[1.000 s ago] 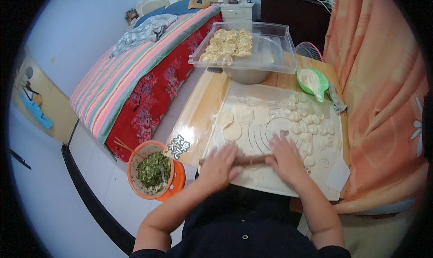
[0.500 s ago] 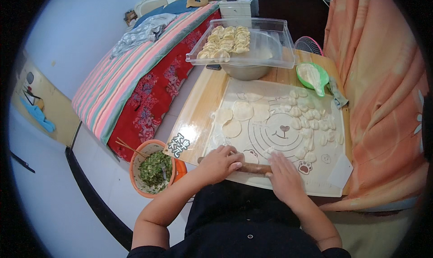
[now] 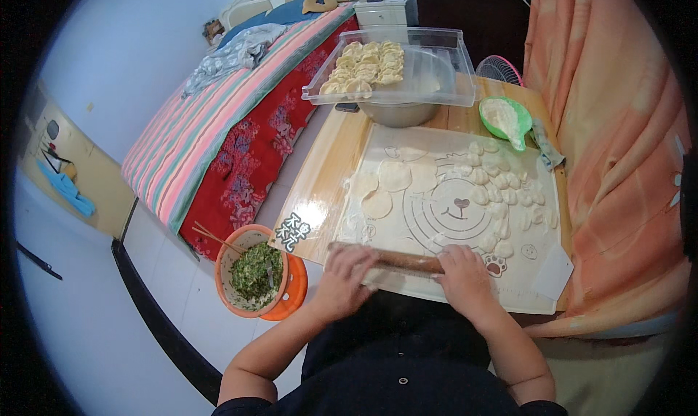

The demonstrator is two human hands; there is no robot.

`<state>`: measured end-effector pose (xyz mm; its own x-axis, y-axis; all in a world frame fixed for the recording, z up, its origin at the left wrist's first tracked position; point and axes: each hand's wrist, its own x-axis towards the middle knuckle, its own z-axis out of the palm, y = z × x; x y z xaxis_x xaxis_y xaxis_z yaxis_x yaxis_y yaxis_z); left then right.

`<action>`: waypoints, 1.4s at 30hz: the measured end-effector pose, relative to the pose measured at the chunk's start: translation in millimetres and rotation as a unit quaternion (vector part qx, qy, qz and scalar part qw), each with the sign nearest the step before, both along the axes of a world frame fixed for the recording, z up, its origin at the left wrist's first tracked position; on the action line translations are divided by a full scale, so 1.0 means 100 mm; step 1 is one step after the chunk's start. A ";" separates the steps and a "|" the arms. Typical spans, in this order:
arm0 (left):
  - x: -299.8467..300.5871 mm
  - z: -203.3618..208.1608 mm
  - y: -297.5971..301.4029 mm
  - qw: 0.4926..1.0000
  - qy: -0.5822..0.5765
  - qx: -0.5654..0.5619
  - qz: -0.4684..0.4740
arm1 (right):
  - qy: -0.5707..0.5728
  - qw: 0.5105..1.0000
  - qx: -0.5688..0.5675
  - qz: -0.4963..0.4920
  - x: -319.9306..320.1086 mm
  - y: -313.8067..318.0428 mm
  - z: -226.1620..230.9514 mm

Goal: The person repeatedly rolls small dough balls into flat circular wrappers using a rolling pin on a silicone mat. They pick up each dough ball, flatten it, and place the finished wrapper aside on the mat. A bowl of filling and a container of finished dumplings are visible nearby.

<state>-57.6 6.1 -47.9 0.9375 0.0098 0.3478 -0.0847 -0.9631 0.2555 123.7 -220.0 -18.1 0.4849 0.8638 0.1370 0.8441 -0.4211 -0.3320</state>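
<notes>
The rolling pin point(image 3: 407, 262) lies across the near part of the pale mat point(image 3: 512, 292), close to the person's body, with one hand at each end. The left hand point(image 3: 347, 279) covers the left end; its fingers look a little spread, but the picture is blurred there (so I cannot tell if they close on the wood). The right hand point(image 3: 465, 278) rests on the right end with its fingers over the top, and I cannot tell whether it grips or only presses. What lies directly under the pin is hidden.

Farther up the mat, on its left part, there are thin dough rounds point(image 3: 395, 175), some overlapping. On the right part, many small dough pieces point(image 3: 500, 196) lie in a loose group, and near the right corner is a white scraper point(image 3: 550, 276).

The mat is spread on a wooden worktop point(image 3: 327, 191). At its far end, a clear tray point(image 3: 454, 94) with filled dumplings point(image 3: 363, 67) sits upon a metal bowl point(image 3: 400, 116). To the right of this is a green scoop point(image 3: 524, 119) with flour point(image 3: 500, 114) inside. Lower, at the left, a tub point(image 3: 224, 276) of chopped green filling point(image 3: 254, 274) stands on an orange stool point(image 3: 294, 292), with chopsticks point(image 3: 211, 236) leaning out.
</notes>
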 end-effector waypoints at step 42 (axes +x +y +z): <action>0.71 0.10 -0.04 0.999 0.027 -0.030 -0.013 | 0.208 0.955 0.148 -0.151 0.07 -0.26 0.22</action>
